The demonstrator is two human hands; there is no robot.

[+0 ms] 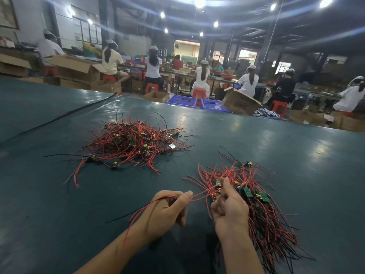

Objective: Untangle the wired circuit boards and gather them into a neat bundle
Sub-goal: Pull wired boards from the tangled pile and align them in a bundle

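Note:
A tangled heap of small circuit boards with red and black wires [136, 144] lies on the dark green table [59, 194], beyond my hands to the left. My left hand [167, 209] grips one wired board, its red and black leads trailing back over my wrist. A red wire stretches from that hand to my right hand [229, 206]. The right hand grips a gathered bundle of boards and wires [262, 210], whose green boards sit level with the fist and whose wires fan out toward the near right.
A loose board with wires [245, 164] lies just beyond the bundle. A black cable [65, 115] runs across the far left of the table. Past the far edge stand blue crates [181, 100], cardboard boxes [240, 102] and several seated workers.

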